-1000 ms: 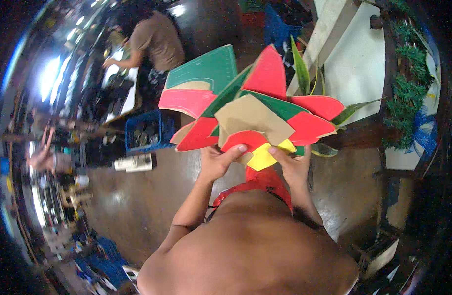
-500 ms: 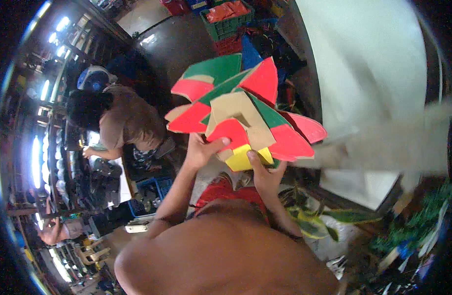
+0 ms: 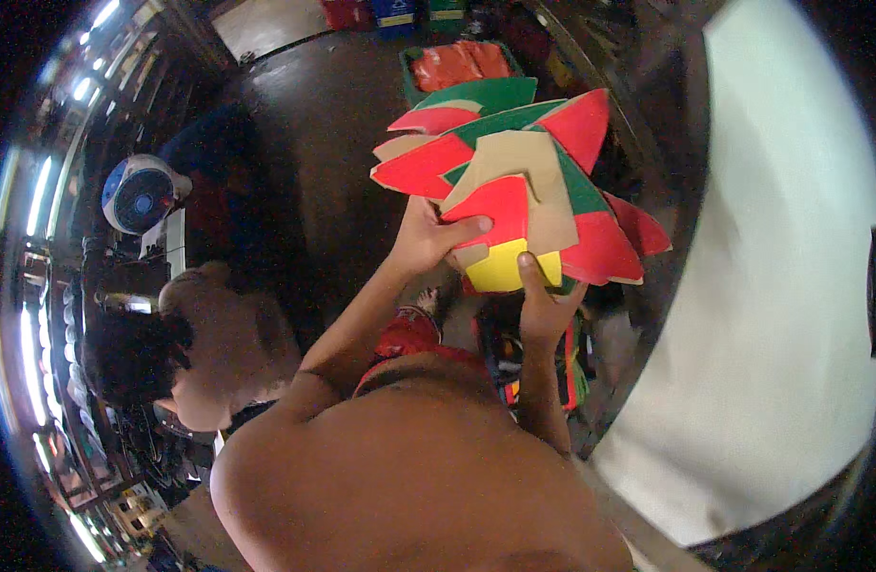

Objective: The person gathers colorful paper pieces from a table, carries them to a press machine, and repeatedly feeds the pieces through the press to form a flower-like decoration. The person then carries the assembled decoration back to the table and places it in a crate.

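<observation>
Between my two hands is a fanned stack of cut flat pieces (image 3: 590,238), like cardboard or stiff sheet, in red, green, yellow and bare tan. Their pointed ends spread out to both sides and away from me. My left hand (image 3: 430,238) grips the stack's near left edge, thumb lying on top of a red piece and fingers underneath. On the near right, my right hand (image 3: 550,303) pinches it, with the thumb over the yellow part (image 3: 496,267). The fingers under the stack are mostly hidden.
A green crate (image 3: 414,76) with red material stands ahead on the dark floor (image 3: 352,105). At left, a person (image 3: 233,334) bends near a blue-and-white fan (image 3: 142,194). A large white panel or surface (image 3: 772,286) runs along the right. Blue and red containers (image 3: 393,14) stand farther back.
I have moved forward: the crate is nearer, the person at left has slid lower in view, and the plants at right are gone from sight. Both hands keep hold of the stack.
</observation>
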Action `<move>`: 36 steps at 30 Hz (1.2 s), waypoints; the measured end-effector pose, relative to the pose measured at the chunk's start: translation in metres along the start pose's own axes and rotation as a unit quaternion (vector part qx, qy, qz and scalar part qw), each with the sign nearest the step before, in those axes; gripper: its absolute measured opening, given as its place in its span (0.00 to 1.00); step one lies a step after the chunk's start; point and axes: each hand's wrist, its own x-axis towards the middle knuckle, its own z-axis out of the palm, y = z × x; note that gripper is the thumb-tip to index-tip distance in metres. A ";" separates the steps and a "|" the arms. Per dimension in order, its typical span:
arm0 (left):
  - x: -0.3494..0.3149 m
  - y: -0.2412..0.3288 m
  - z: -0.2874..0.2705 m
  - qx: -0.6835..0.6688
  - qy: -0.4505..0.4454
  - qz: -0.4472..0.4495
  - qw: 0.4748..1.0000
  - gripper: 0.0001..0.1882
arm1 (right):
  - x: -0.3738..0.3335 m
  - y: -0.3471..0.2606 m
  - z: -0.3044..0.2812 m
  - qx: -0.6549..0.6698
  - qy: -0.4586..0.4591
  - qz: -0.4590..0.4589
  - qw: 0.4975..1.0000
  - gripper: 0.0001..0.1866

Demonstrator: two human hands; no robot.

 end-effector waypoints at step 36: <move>0.130 0.009 -0.200 0.049 0.052 0.024 0.997 0.21 | 0.086 0.116 0.196 -0.010 -0.132 0.134 0.982 0.31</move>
